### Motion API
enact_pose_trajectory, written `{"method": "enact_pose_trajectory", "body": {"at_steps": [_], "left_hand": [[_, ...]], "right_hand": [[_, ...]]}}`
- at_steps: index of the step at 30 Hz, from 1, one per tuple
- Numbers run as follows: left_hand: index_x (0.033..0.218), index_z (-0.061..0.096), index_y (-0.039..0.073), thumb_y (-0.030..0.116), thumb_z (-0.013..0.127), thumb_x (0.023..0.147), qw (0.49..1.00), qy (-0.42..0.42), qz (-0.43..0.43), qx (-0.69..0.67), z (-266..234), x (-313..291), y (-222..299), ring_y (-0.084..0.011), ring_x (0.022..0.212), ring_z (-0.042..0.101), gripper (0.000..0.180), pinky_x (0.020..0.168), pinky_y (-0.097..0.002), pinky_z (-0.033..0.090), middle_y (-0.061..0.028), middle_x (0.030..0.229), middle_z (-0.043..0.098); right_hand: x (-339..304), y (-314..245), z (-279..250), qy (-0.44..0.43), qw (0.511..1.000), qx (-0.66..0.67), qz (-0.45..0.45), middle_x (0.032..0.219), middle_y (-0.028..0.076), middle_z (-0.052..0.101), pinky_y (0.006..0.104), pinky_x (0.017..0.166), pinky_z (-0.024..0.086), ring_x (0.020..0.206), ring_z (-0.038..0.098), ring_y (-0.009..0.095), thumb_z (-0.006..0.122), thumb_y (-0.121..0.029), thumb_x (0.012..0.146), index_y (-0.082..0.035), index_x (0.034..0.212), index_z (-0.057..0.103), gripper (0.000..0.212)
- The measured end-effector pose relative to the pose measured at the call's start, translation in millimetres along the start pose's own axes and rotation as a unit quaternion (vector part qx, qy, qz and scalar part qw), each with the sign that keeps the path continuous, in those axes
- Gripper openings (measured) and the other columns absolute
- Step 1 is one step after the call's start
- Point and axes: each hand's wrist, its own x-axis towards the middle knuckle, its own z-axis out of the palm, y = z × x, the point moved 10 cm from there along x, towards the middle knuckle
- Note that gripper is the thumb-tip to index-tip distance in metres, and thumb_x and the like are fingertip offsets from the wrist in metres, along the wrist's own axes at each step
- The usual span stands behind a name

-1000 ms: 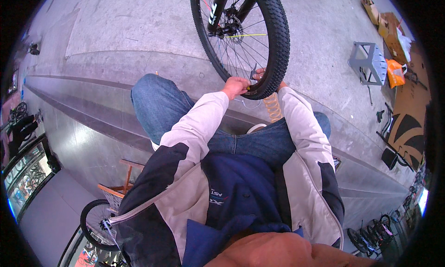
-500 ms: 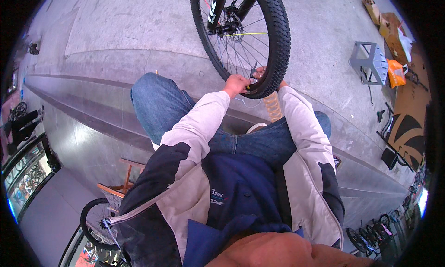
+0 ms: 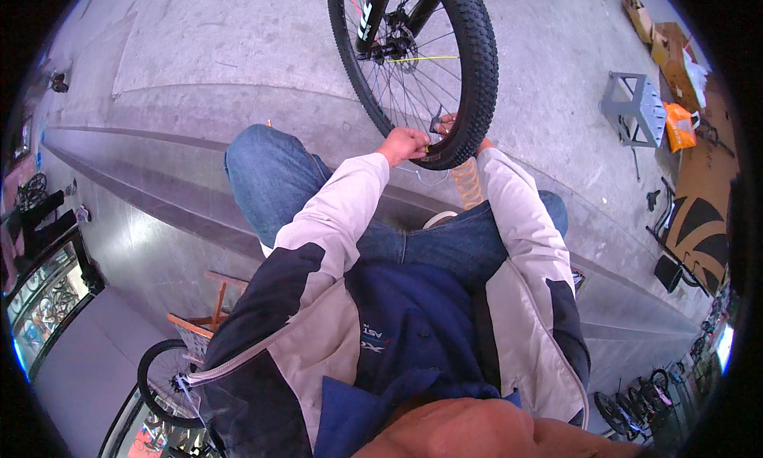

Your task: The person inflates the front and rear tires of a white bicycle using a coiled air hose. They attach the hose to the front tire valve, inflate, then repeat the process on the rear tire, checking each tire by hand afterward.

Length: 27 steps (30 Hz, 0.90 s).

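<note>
A bicycle front wheel [image 3: 478, 69] with a knobby black tyre stands in front of my knees, held in a black fork [image 3: 373, 17]. At the lower part of its rim, my left hand [image 3: 404, 146] is closed in a pinch; what lies between the fingertips is too small to make out. My right hand [image 3: 448, 123] reaches behind the tyre, which hides most of it. Its fingers show through the spokes, closed around a small dark tool [image 3: 436, 120] with a thin upright tip. An orange coiled hose [image 3: 468, 184] hangs just below the tyre, near my right wrist.
I sit at a concrete step [image 3: 183, 172]. To the right are a grey plastic stool [image 3: 633, 108], an orange bag [image 3: 679, 127], and flattened cardboard [image 3: 703, 196]. A wooden chair [image 3: 214, 303] and another bicycle wheel [image 3: 151, 386] stand behind on the left. A person's dark-clad legs [image 3: 40, 228] appear far left.
My left hand has shifted very slightly left along the rim. The right hand and wheel stay nearly in place. At far left, the other person's legs have moved, and a second shoe shows.
</note>
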Motion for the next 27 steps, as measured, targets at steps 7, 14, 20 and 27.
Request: {"method": "enact_pose_trajectory", "body": {"at_steps": [7, 14, 20, 27], "left_hand": [[0.087, 0.065, 0.002, 0.025, 0.076, 0.094, 0.988, 0.097, 0.050, 0.108, -2, -4, 9, -0.0131, 0.063, 0.062, 0.027, 0.058, -0.0295, 0.058, -0.0033, 0.076, 0.065], [0.099, 0.070, 0.002, 0.022, 0.072, 0.097, 0.995, 0.040, 0.047, 0.082, 2, 3, 8, -0.0132, 0.071, 0.064, 0.020, 0.065, -0.0293, 0.059, -0.0028, 0.083, 0.066], [0.104, 0.071, 0.002, 0.019, 0.071, 0.097, 0.999, -0.037, -0.012, 0.036, 3, 5, -1, -0.0140, 0.076, 0.064, 0.019, 0.074, -0.0304, 0.061, -0.0046, 0.088, 0.066], [0.095, 0.066, 0.001, 0.015, 0.067, 0.096, 0.989, 0.134, 0.045, -0.043, -41, 17, 0, -0.0184, 0.078, 0.068, 0.014, 0.075, -0.0320, 0.062, -0.0068, 0.090, 0.067]], "right_hand": [[-4, -3, 14, -0.083, 0.995, 0.045, -0.012, 0.101, 0.011, 0.069, 0.0341, 0.080, 0.062, 0.092, 0.073, 0.023, 0.083, -0.003, 0.084, -0.001, 0.111, 0.060, 0.035], [-9, -2, 15, -0.057, 0.981, 0.178, 0.043, 0.107, 0.012, 0.067, 0.0391, 0.086, 0.061, 0.097, 0.071, 0.025, 0.083, -0.002, 0.083, -0.004, 0.112, 0.056, 0.039], [-4, -1, 6, -0.048, 0.993, 0.112, 0.002, 0.107, 0.013, 0.068, 0.0385, 0.083, 0.062, 0.094, 0.072, 0.025, 0.082, -0.004, 0.085, -0.004, 0.113, 0.057, 0.037], [-10, -16, 9, -0.002, 0.996, -0.084, -0.043, 0.104, 0.012, 0.071, 0.0363, 0.083, 0.060, 0.093, 0.071, 0.023, 0.082, -0.013, 0.086, -0.001, 0.112, 0.067, 0.032]]}}
